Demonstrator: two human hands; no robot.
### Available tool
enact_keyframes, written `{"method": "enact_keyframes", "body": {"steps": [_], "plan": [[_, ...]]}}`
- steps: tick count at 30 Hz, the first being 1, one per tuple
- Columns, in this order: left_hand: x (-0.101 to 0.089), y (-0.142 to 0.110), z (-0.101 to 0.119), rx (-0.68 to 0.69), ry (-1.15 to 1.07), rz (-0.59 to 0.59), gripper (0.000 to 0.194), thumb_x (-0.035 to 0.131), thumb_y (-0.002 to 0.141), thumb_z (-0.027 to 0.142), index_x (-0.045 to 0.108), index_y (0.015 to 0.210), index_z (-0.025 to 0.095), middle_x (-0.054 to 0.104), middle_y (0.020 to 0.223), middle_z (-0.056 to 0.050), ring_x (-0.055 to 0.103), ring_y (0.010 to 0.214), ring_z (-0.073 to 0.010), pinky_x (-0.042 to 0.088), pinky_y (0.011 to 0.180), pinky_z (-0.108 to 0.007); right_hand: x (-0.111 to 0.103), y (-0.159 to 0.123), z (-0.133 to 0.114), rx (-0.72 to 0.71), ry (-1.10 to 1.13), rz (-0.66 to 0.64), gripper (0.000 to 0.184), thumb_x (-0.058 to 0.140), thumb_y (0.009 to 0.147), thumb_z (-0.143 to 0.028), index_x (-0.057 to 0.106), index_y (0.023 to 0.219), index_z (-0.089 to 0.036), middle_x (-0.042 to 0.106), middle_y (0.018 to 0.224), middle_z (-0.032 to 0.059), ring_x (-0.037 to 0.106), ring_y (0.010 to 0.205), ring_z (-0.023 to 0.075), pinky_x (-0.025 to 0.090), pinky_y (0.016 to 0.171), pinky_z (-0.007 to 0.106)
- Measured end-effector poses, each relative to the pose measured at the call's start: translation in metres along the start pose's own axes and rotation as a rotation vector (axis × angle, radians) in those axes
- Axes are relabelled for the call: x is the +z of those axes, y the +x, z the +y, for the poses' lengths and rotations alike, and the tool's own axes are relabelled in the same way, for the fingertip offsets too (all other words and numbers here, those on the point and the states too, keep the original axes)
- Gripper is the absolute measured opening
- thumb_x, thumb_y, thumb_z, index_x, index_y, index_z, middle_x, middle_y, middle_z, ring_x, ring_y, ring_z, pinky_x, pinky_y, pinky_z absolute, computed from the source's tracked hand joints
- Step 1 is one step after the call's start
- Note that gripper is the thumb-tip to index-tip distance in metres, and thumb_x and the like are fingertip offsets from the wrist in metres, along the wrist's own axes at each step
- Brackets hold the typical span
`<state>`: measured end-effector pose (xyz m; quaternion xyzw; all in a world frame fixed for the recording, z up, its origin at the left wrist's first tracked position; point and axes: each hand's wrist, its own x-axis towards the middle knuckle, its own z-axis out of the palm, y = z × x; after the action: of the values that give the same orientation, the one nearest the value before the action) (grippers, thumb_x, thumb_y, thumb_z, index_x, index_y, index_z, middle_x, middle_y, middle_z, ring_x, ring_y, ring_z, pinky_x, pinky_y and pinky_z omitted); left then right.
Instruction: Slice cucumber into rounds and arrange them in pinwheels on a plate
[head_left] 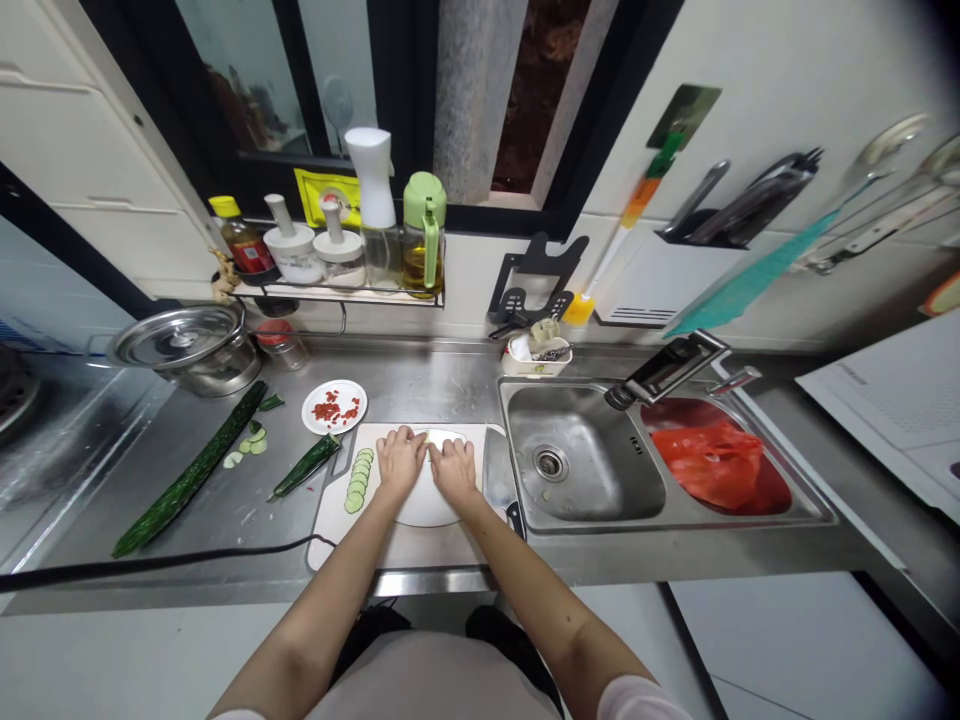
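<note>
Both hands meet over a white plate [424, 508] that lies on the cutting board [328, 530]. My left hand [401, 462] has its fingers bent together near the plate's far part. Close beside it, my right hand [454, 466] is closed in a similar way, its fingertips almost touching the left ones. Something small and pale shows between the fingertips; its kind is too small to tell. Left of the plate, overlapping cucumber slices [358, 482] form a row on the board. A broad-bladed knife [498, 470] rests at the board's right edge, its dark handle toward me.
A whole cucumber [191, 470], a cut cucumber piece [306, 466] and a small plate with red bits [335, 407] lie to the left. The double sink [585, 455] is at right, with a red bag [709, 462]. A black cable [187, 560] crosses the counter's front.
</note>
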<state>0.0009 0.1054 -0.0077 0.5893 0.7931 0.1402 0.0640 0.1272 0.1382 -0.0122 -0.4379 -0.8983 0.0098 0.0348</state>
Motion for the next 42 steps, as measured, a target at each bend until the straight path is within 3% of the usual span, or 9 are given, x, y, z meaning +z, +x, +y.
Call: {"method": "enact_keyframes", "body": {"steps": [19, 25, 34, 42], "plan": [[-0.004, 0.0, 0.002, -0.011, -0.064, 0.005, 0.031, 0.047, 0.092, 0.035, 0.067, 0.114, 0.03, 0.058, 0.107, -0.009, 0.049, 0.1, -0.0243, 0.03, 0.084, -0.038, -0.004, 0.001, -0.001, 0.01, 0.016, -0.022, 0.033, 0.043, 0.094, -0.025, 0.061, 0.121, -0.021, 0.061, 0.095, 0.0109, 0.045, 0.094, 0.0238, 0.022, 0.087, 0.04], [-0.013, -0.008, 0.003, -0.101, -0.165, 0.084, 0.03, 0.048, 0.091, 0.035, 0.067, 0.114, 0.029, 0.061, 0.108, -0.008, 0.051, 0.1, -0.0241, 0.031, 0.086, -0.039, -0.012, -0.004, 0.002, 0.077, 0.071, 0.01, 0.035, 0.041, 0.095, -0.032, 0.059, 0.123, -0.021, 0.061, 0.098, 0.0105, 0.045, 0.094, 0.0228, 0.022, 0.084, 0.037], [-0.028, -0.067, -0.035, -0.283, -0.27, 0.176, 0.03, 0.051, 0.087, 0.036, 0.069, 0.109, 0.026, 0.063, 0.106, -0.008, 0.055, 0.1, -0.0259, 0.035, 0.089, -0.039, -0.013, -0.039, 0.006, 0.196, 0.167, 0.086, 0.03, 0.042, 0.096, -0.031, 0.066, 0.112, -0.025, 0.061, 0.09, 0.0057, 0.044, 0.088, 0.0192, 0.021, 0.082, 0.033], [-0.033, -0.119, -0.07, -0.511, -0.156, 0.056, 0.034, 0.052, 0.083, 0.046, 0.061, 0.107, 0.024, 0.064, 0.097, -0.008, 0.056, 0.096, -0.0288, 0.034, 0.085, -0.044, -0.014, -0.058, 0.003, 0.242, 0.247, 0.119, 0.029, 0.041, 0.096, -0.029, 0.069, 0.101, -0.026, 0.061, 0.086, 0.0036, 0.044, 0.085, 0.0182, 0.021, 0.082, 0.032]]}}
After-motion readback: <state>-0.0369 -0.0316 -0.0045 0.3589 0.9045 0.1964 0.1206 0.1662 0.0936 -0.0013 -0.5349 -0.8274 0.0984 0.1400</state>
